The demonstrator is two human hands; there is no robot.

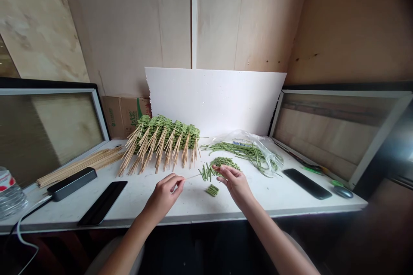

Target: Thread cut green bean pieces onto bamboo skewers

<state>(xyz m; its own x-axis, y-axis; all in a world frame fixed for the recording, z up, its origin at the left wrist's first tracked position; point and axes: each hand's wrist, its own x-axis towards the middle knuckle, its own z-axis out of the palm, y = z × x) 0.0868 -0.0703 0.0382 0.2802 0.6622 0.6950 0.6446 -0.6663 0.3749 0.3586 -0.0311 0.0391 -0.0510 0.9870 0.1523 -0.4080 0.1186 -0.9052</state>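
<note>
My left hand point(168, 189) pinches one end of a thin wooden skewer point(192, 176). Several short green bean pieces point(206, 172) are threaded on the skewer's other end, beside the fingers of my right hand point(229, 177). The right fingers are closed on a bean piece near the tip. Behind that hand lies a pile of cut bean pieces point(227, 161). A small block of bean pieces point(212, 190) rests on the white table below the skewer. Stacks of finished bean skewers point(169, 135) stand at the back left, their sticks pointing towards me.
Long uncut beans point(245, 151) lie by a clear plastic bag at the back right. Loose skewers point(82, 164), a black box point(72, 183), a phone point(103, 203) and a bottle point(11, 193) are left; another phone point(307, 183) and a mouse point(343, 192) are right.
</note>
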